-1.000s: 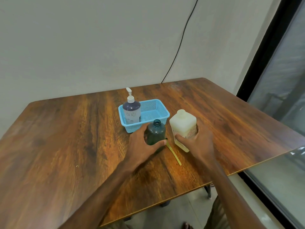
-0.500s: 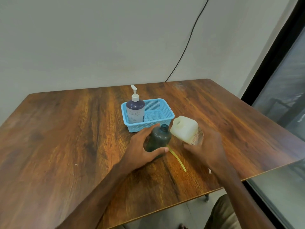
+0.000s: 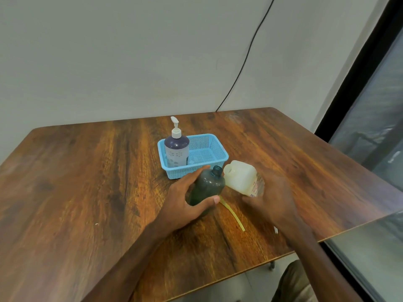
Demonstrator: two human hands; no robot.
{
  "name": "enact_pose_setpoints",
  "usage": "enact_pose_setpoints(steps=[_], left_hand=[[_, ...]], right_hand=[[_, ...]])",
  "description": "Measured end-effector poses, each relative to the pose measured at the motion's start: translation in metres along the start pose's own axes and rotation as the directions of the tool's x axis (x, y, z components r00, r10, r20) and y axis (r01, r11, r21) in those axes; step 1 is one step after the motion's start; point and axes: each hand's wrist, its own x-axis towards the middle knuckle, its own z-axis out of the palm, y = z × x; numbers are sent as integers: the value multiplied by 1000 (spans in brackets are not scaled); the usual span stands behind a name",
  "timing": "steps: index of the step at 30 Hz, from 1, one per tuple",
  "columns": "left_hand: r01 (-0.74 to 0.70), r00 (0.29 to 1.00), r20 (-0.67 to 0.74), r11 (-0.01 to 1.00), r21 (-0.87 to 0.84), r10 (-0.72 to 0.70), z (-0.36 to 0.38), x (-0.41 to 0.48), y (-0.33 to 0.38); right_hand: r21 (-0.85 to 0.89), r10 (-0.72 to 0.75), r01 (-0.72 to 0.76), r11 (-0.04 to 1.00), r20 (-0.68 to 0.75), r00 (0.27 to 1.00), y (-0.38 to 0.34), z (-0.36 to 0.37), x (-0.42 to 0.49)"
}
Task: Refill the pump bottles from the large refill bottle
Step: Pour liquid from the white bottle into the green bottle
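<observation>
Refill bottle (image 3: 241, 178), cream and uncapped, tilts in my right hand (image 3: 273, 199), fingers wrapped round its lower end, its mouth just beside the open neck of the dark green bottle (image 3: 207, 186). My left hand (image 3: 185, 197) grips that bottle's body. Beyond both hands, a pump bottle (image 3: 176, 149) stands in a blue basket (image 3: 209, 144). A yellow strip (image 3: 232, 213) lies between my hands.

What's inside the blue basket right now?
A dark purple pump bottle with a white pump stands upright in the left end of the blue plastic mesh basket. The rest shows mesh floor; the patch under and behind the bottle is hidden.
</observation>
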Motion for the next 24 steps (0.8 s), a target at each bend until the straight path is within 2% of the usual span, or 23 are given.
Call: enact_pose_setpoints(steps=[9, 24], left_hand=[[14, 999, 38, 998, -62, -12, -1, 2, 1], [-14, 997, 70, 1000, 10, 13, -2, 1, -2]], right_hand=[[8, -1, 0, 1000, 31, 1000, 0, -2, 0], [2, -102, 102, 995, -26, 994, -3, -8, 1]])
